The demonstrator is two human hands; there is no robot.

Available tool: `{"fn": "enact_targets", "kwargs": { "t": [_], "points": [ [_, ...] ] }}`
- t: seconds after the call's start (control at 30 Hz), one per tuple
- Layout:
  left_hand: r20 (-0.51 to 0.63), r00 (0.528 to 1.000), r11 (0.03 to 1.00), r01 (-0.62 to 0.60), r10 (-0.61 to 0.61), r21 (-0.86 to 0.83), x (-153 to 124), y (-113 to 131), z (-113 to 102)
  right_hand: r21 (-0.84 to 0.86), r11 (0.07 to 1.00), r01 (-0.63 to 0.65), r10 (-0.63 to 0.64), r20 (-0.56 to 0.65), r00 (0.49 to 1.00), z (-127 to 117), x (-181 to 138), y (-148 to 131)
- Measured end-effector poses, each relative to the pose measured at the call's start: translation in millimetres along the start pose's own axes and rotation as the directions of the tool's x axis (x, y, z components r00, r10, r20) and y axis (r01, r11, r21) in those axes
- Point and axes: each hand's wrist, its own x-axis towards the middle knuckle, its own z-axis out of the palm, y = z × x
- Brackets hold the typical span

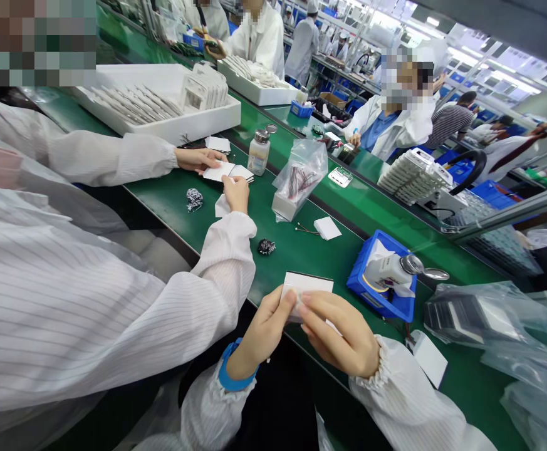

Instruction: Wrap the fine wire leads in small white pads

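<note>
A white flat rectangular piece [309, 283] with a dark strip along its far edge is held above the near edge of the bench. My left hand [261, 329], with a blue band at the wrist, pinches its left side between thumb and fingers. From the right, my right hand [343, 329] has its thumb and fingertips closed at the middle of the same piece. The fingertips of both hands nearly meet there, and whatever is between them is too small to make out. My fingers cover the lower part of the piece.
A blue bin [381, 275] holds a dispenser bottle [388, 272]. Bagged dark pieces [470, 316] lie at right, near a white block [429, 358]. A bag of wires [299, 178] stands ahead, by another white block [328, 228]. At left, a co-worker's hands [221, 175] hold white pieces.
</note>
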Motion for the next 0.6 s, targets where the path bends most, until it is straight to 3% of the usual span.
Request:
{"fn": "enact_targets", "kwargs": {
  "t": [0.1, 0.2, 0.4, 0.6],
  "points": [
    [-0.01, 1.0, 0.995, -0.01, 0.011, 0.102, 0, 6, 0, 0.064, 0.982, -0.18, 0.182, -0.031, 0.983, -5, 0, -4],
    [0.078, 0.997, 0.982, -0.041, 0.027, 0.183, -3, 13, 2, 0.013, 0.948, -0.318, 0.318, -0.084, 0.944, -12, 0, -5],
    [0.234, 0.972, 0.897, -0.132, 0.033, 0.423, -8, 18, 5, -0.012, 0.963, -0.27, 0.27, 0.057, 0.961, -14, 1, 5],
    [0.28, 0.959, 0.839, -0.179, 0.033, 0.514, -11, 21, 7, 0.017, 0.969, -0.246, 0.244, 0.093, 0.965, -16, 4, 5]
  ]
}}
